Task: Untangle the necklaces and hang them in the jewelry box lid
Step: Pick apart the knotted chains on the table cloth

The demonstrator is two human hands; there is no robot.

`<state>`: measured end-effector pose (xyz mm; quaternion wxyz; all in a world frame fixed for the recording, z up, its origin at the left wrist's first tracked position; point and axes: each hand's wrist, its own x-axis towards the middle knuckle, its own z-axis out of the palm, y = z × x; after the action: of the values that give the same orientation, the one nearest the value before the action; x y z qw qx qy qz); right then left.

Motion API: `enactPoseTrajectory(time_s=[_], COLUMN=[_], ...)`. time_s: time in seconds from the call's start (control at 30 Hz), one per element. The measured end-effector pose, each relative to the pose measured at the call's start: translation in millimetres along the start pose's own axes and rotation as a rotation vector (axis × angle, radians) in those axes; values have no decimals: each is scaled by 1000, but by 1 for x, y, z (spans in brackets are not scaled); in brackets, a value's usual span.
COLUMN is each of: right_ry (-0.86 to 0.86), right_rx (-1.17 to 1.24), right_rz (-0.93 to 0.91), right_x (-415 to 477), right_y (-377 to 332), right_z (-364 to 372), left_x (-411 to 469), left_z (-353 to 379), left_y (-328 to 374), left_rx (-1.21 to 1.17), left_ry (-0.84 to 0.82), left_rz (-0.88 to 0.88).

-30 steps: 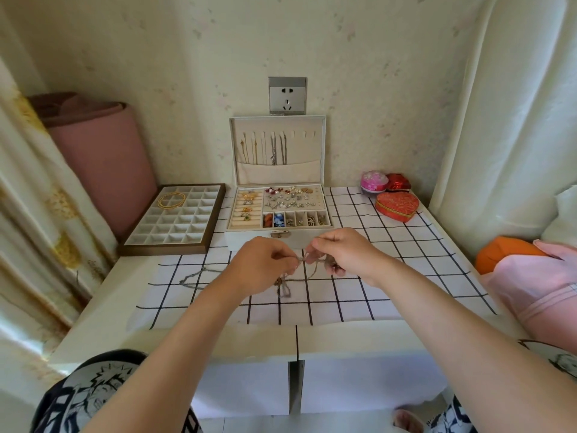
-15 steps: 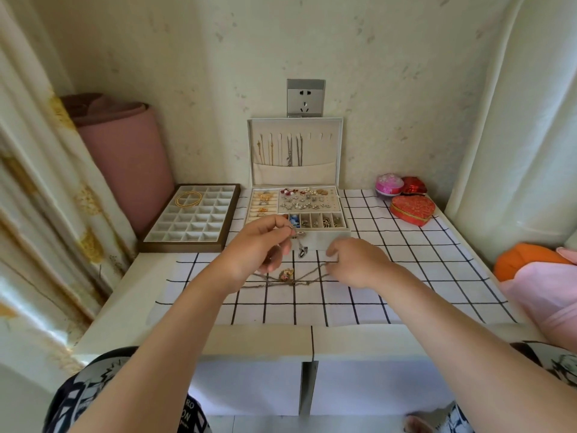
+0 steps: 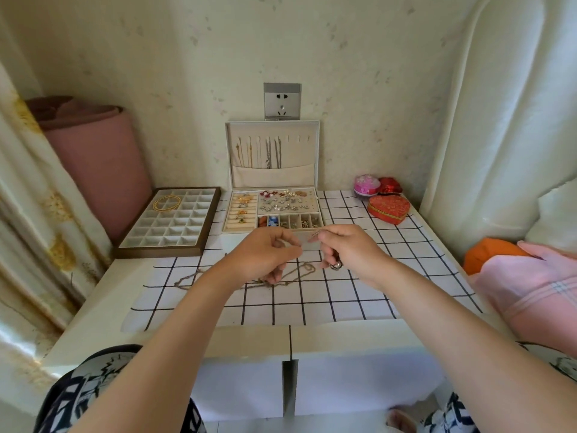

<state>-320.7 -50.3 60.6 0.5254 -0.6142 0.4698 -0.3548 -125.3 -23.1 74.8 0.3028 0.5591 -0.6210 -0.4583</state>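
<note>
room: cream wall with a grey socket; white table (image 3: 103, 295) under a black-grid white cloth (image 3: 343, 295).
right grip: right hand (image 3: 349, 251) is raised off the cloth, thumb and forefinger pinched narrow on one end of a thin silver necklace (image 3: 316, 234). A small dark round pendant (image 3: 336, 264) hangs below that pinch, under the palm.
left grip: left hand (image 3: 265, 256) is just beside the right, its fingers curled with thumb and forefinger together. It looks to hold the other part of the same chain, which is too fine to confirm.
chain axis: short run, roughly level, hand to hand, crosswise to the forearms.
rest of tangle: loose brownish chains (image 3: 299, 271) lie on the cloth directly under both grips and trail off past the left hand.
target: upright cream jewelry box lid (image 3: 307, 157) is straight ahead of and above the grips, beyond the open tray section.
hooks: left ones carry chains; free white hooks (image 3: 298, 139) sit up and ahead, on the right hand's side.
nearer hand: right, by my judgement. The hang is a forward-and-up reach from the right pinch once the chain is free of the tangle.
</note>
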Motion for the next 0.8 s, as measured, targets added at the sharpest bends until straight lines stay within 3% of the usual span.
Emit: enactPoseTrajectory(time_s=[0.13, 0.27, 0.37, 0.57, 0.6, 0.73, 0.8], right_ry=[240, 255, 228, 80, 53, -142, -161], right_rx=[-79, -379, -660, -1159, -1113, -394, -268], right_rz=[150, 241, 307, 72, 28, -13, 18], right_x=[1, 10, 12, 5, 4, 0, 0], right_y=[12, 37, 55, 48, 45, 33, 29], right_z=[-23, -42, -47, -39, -35, -10, -5], left_x=[13, 21, 23, 25, 26, 28, 30], left_z=[1, -8, -13, 10, 17, 37, 39], left_y=[-6, -14, -15, -10, -9, -3, -2], left_rx=[201, 511, 505, 416, 417, 347, 290], left_ry=[17, 54, 40, -123, -131, -158, -178], left_rz=[-37, -51, -75, 4, 25, 93, 72])
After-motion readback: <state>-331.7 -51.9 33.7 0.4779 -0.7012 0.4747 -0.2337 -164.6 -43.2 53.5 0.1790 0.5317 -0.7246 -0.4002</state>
